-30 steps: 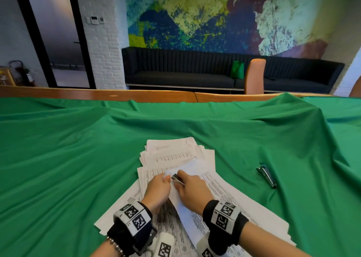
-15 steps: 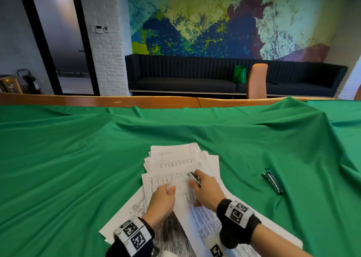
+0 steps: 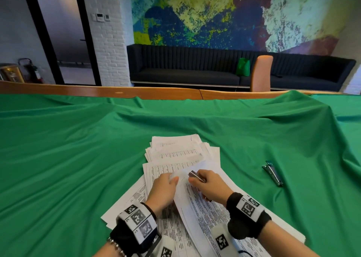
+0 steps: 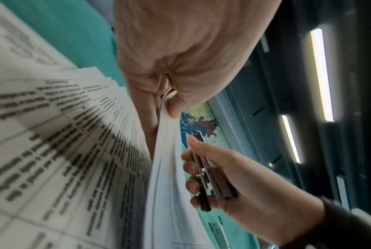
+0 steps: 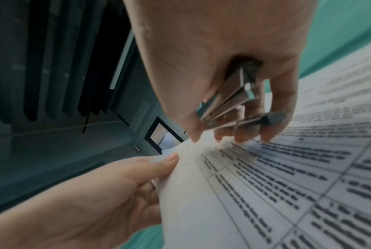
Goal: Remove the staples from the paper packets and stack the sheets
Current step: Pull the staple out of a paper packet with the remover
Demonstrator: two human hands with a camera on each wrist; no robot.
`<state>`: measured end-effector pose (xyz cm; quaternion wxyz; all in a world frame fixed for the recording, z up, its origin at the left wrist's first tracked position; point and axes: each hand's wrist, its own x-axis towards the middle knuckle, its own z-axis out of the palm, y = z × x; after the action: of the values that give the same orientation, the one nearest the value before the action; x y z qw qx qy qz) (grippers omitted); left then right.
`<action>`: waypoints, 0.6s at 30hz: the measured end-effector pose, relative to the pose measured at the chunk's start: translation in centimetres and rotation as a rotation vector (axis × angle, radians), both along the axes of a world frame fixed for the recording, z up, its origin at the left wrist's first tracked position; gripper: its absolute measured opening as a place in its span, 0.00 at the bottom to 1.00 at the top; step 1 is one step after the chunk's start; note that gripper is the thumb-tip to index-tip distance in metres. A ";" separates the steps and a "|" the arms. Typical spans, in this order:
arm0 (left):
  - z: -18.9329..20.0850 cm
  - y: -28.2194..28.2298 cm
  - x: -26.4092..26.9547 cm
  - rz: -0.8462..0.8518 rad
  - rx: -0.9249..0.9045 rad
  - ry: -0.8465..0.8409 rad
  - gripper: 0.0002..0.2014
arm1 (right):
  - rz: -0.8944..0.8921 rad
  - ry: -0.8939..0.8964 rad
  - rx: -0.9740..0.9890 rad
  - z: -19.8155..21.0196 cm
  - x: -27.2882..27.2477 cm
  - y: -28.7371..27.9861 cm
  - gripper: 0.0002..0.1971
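Left hand: the left hand [image 3: 163, 189] sits at lower centre of the head view, thumb and fingers pinching the raised corner of a paper packet [image 3: 192, 204]; the left wrist view shows the sheet edges [image 4: 165, 107] squeezed between thumb and forefinger.
Right hand: the right hand [image 3: 210, 186], just right of the left hand, has its grip curled round a metal staple remover [image 3: 196, 175], whose tip pokes out above the knuckles, next to the pinched corner.
Staple remover, close up: in the right wrist view the tool [image 5: 229, 99] lies across the palm under the thumb, with the fingertips [image 5: 239, 136] touching the printed top page [image 5: 286, 176].
Paper packet: lifted and curved at its upper end, it lies over a loose spread of printed sheets [image 3: 175, 153] in the lower middle of the frame.
Staple: too small to make out in any view.
Tabletop: covered by a wrinkled green cloth [image 3: 78, 159], with a wooden edge [image 3: 136, 92] showing along the far side.
Stapler: a second small metal tool, seemingly a stapler [image 3: 272, 173], lies on the cloth at right of centre, well apart from the papers.
Background: a dark sofa [image 3: 195, 71] stands beneath a colourful mural [image 3: 214, 14] across the top of the frame.
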<state>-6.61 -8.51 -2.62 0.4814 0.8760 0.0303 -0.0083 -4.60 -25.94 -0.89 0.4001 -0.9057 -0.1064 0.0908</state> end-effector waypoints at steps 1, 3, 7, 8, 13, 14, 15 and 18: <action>0.1 -0.1 -0.1 0.001 0.049 -0.034 0.14 | -0.017 -0.018 -0.019 -0.3 0.2 0.0 0.12; 0.2 -0.3 -0.4 0.005 0.123 -0.099 0.14 | -0.043 -0.063 -0.103 -0.7 0.7 -0.1 0.13; 0.7 -0.4 -0.9 0.041 0.210 -0.208 0.14 | -0.015 -0.120 -0.251 -0.8 1.1 -0.7 0.15; 0.7 -0.4 -1.0 0.045 0.211 -0.228 0.15 | -0.002 -0.127 -0.246 -0.7 0.9 -0.8 0.15; 1.1 -0.3 -1.3 0.037 0.192 -0.278 0.17 | -0.054 0.084 0.221 -0.5 0.2 -0.7 0.13; 1.1 -0.4 -1.3 0.029 0.202 -0.281 0.16 | -0.070 0.098 0.234 -0.5 0.2 -0.7 0.12; 1.1 -0.4 -1.3 0.021 0.212 -0.285 0.15 | -0.078 0.077 0.134 -0.5 0.3 -0.7 0.11; 0.9 -0.5 -1.2 0.012 0.252 -0.262 0.13 | -0.027 -0.074 -0.322 -0.9 0.7 -0.7 0.09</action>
<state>-7.85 -9.03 -1.69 0.3675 0.9228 -0.0266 0.1128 -3.94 -26.66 -1.76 0.2469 -0.9622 -0.0929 0.0678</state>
